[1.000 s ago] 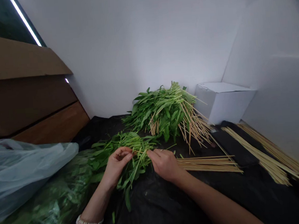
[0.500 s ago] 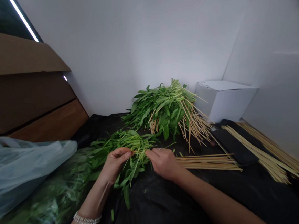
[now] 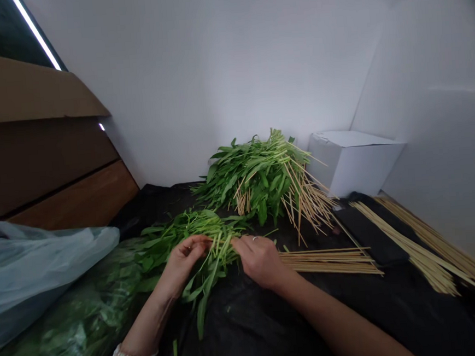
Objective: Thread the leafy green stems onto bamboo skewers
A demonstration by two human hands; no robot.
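My left hand (image 3: 190, 256) is closed in a pinch at the left side of a small bunch of water spinach (image 3: 212, 270). Between its thumb and forefinger is what looks like the end of a thin bamboo skewer, mostly hidden by the fingers. On the other side, my right hand (image 3: 260, 258), wearing a ring, has its fingertips pressed together on the cut stems. The bunch's leaves hang down toward me. Directly behind both hands lies a loose heap of water spinach (image 3: 160, 241) with long green leaves.
Skewered water spinach (image 3: 257, 165) is piled by the wall, sticks pointing right. Loose bamboo skewers (image 3: 330, 262) lie right of my hand, with longer bundles (image 3: 407, 247) beyond a black flat object (image 3: 376, 235). A white box (image 3: 355, 160) stands behind. Bagged greens (image 3: 71, 317) lie left.
Both hands stay at the bunch, with only slight finger movement. The stems between them have shifted a little, and the whole view has tilted slightly.
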